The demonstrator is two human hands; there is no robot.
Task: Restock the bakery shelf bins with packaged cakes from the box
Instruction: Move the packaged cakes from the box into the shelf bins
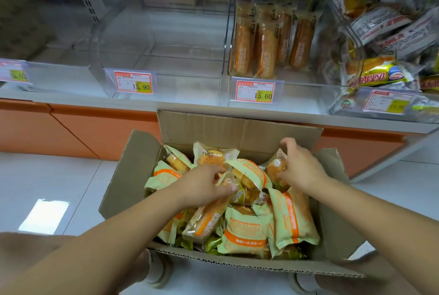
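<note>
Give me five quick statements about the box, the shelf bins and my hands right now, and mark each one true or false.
1. Both hands are down in the cardboard box. True: the left hand and right hand are each on packaged cakes.
2. The clear bin with the 13.90 price tag is full. False: no packages show in it.
3. The bin with the 15.60 price tag holds long bread packs standing upright. True.
4. The box flaps are closed. False: they are folded open.
5. The right hand is placing a cake on the shelf. False: it is on a pack inside the box.
</note>
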